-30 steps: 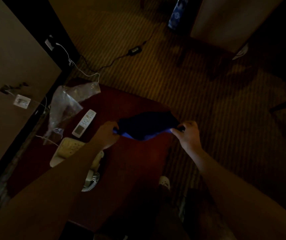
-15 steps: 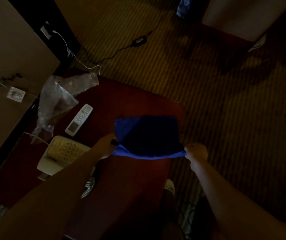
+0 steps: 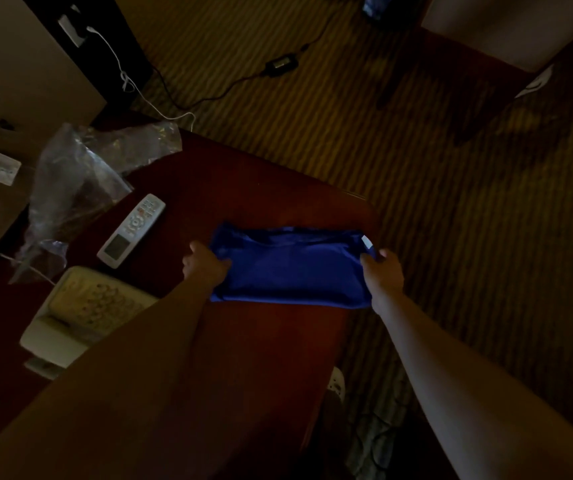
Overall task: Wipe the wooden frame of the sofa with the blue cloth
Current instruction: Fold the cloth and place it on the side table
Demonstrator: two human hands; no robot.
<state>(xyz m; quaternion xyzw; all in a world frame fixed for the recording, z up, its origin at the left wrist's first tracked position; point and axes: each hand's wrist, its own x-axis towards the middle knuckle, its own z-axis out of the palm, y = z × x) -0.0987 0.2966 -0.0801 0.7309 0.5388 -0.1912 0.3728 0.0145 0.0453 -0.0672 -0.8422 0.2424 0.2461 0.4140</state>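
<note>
1. A dim room seen from above. A blue cloth (image 3: 292, 268) lies folded into a wide band on a dark red wooden table (image 3: 264, 188), near its right edge.
2. The left hand (image 3: 205, 265) grips the cloth's left end, fingers curled round the fabric. The right hand (image 3: 383, 271) pinches the right end, beside a small white tag (image 3: 367, 242).
3. Left of the cloth, well apart from it, lie a white remote control (image 3: 132, 230), a cream desk telephone (image 3: 84, 313) and a crumpled clear plastic bag (image 3: 77, 174).
4. Striped carpet (image 3: 451, 202) fills the right side. No sofa frame can be made out with certainty.
5. The step in hand looks like folding the cloth into a pad before wiping. To do it well, keep both ends level, bring the edges together evenly, and press the fold flat so that the pad fits one palm.
</note>
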